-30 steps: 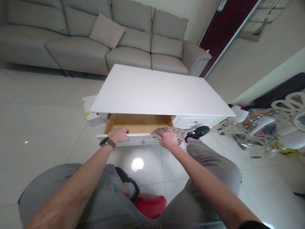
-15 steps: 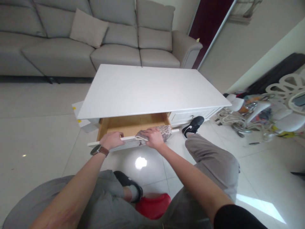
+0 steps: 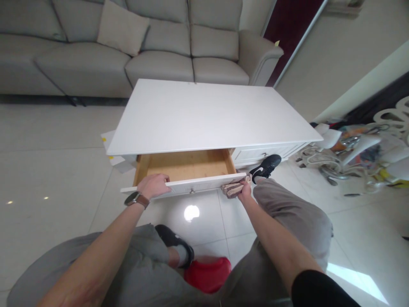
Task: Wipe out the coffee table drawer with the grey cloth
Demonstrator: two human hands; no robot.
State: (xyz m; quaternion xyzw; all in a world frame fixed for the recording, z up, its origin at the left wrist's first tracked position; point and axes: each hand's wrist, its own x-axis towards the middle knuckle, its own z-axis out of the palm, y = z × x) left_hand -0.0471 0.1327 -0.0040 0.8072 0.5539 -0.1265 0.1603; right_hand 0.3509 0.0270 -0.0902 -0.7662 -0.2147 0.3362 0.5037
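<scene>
A white coffee table [image 3: 211, 115] stands before me with its left drawer [image 3: 198, 187] pulled out, bare wood showing inside. My left hand [image 3: 153, 185] is hooked over the top edge of the drawer front, left of its small knob [image 3: 192, 190]. In my right hand [image 3: 245, 190] is a folded, patterned brown-and-cream cloth [image 3: 231, 190], pressed against the right end of the drawer front. Part of that cloth is hidden behind the fingers.
A grey sofa [image 3: 159, 68] with a cushion [image 3: 123, 27] lies behind the table. At right, lamp parts [image 3: 361, 151] and cords cover the floor. A red stool [image 3: 207, 275] is beneath me; my black shoe [image 3: 266, 167] rests near the closed right drawer [image 3: 265, 153].
My right hand has slid the cloth rightwards from the drawer's top edge to the right end of its front. My left hand still grips the drawer. The view has shifted slightly.
</scene>
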